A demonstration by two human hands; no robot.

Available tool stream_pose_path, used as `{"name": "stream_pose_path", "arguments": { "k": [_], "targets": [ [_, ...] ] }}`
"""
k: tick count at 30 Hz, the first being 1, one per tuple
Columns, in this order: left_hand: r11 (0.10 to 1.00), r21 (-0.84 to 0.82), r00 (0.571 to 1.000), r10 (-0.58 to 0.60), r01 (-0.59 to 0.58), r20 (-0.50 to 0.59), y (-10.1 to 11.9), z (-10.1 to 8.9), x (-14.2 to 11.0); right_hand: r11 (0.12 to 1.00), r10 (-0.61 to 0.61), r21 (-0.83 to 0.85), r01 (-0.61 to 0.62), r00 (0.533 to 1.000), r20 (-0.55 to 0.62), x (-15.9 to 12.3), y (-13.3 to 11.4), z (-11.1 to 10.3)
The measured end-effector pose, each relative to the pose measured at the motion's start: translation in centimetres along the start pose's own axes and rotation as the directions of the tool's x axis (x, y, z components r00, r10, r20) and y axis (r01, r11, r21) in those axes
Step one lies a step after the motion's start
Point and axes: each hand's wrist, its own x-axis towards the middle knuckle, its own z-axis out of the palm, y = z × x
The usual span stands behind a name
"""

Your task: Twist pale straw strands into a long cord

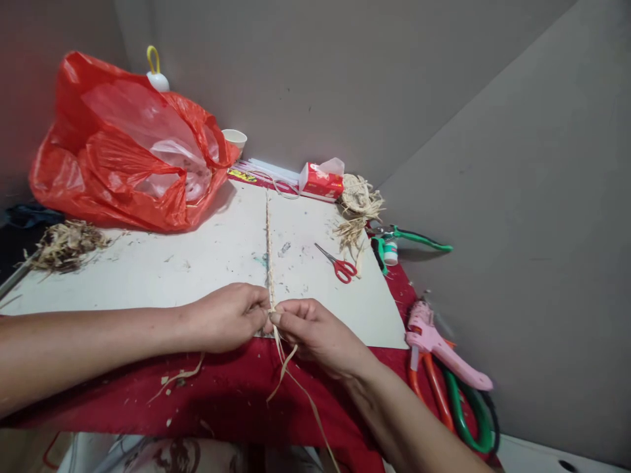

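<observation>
A thin braided straw cord [269,249] runs straight away from me over the white board [221,263]. At its near end my left hand [236,315] and my right hand [308,328] meet, both pinching the braid between thumb and fingers. Loose straw strands [305,394] trail from under my fingers, over the red cloth towards me. How the strands cross inside my fingertips is hidden. Beyond my right hand, red-handled scissors [340,266] lie on the board with blades pointing away to the left.
A large red plastic bag [133,151] fills the back left, a straw heap [69,243] before it. At the back right are a tissue pack [322,182] and a coiled straw piece [355,195]. Green-handled pliers [419,238] and a pink glue gun [438,345] lie right, beside the grey wall.
</observation>
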Motion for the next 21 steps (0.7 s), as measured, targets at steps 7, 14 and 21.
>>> {"name": "stream_pose_path", "arguments": {
  "k": [7,14,21],
  "targets": [
    [0.990,-0.136,0.996,-0.007,0.020,0.092,-0.1,-0.8,1.3,0.959,-0.067,-0.274,0.073,0.997,0.033,0.0,-0.8,-0.4],
    [0.914,-0.373,0.984,-0.115,0.159,0.138,0.3,-0.2,1.8,0.783,-0.174,-0.608,0.129,0.985,-0.014,-0.6,-0.9,-0.2],
    [0.935,-0.327,0.990,-0.116,0.135,0.077,-0.4,0.6,1.9,0.496,-0.226,-0.865,0.075,0.973,-0.045,-1.1,-1.2,0.0]
  ]
}}
